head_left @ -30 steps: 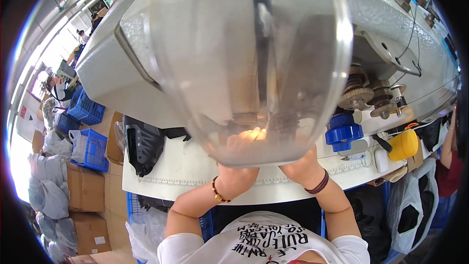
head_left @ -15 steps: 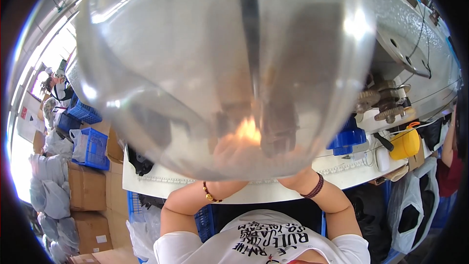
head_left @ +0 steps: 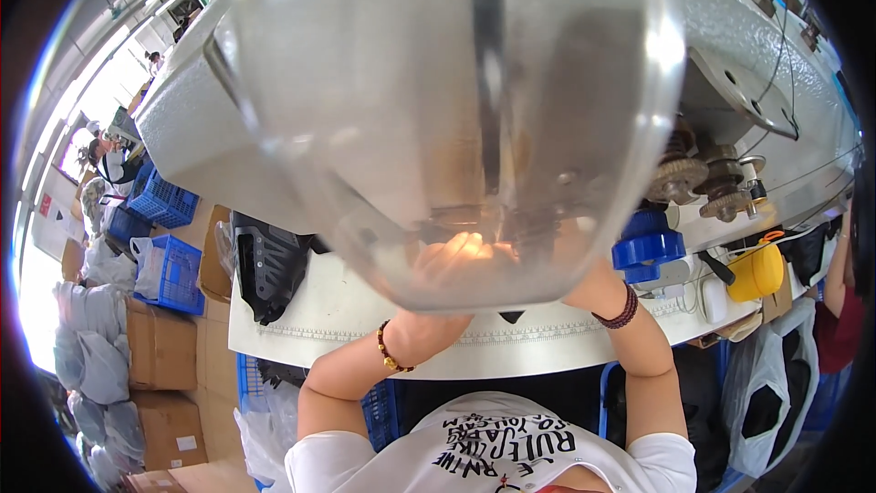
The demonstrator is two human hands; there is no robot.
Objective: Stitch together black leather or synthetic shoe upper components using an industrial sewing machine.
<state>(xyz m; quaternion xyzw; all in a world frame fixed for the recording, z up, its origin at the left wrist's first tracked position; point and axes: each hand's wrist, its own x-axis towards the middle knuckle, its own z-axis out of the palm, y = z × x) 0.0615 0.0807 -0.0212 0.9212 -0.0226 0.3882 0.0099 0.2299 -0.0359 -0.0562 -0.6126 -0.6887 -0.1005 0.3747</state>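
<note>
The shiny end of a sewing machine head (head_left: 456,110) fills the upper middle, close and blurred. My left hand (head_left: 431,333) reaches in under its lower edge, a beaded bracelet on the wrist. Farther right, my right hand (head_left: 591,290) goes behind the same edge, with a dark braided band on the wrist. The fingers of both hands show only as smears in the shiny surface near a bright glow, so their grip and anything held are hidden. A small dark tip (head_left: 513,316) pokes out between the hands over the white table (head_left: 529,347).
Black patterned pieces (head_left: 266,265) lie at the table's left. Threads and tension dials (head_left: 725,183) are on the machine's right, above a blue cap (head_left: 648,246) and a yellow container (head_left: 756,272). Blue crates (head_left: 173,274) and cartons (head_left: 162,347) stand left; a person's arm (head_left: 835,265) shows far right.
The machine head now covers less of the view, uncovering the black pieces at left. My hands have moved farther apart, the right one going up and right. A dark tip now shows between them.
</note>
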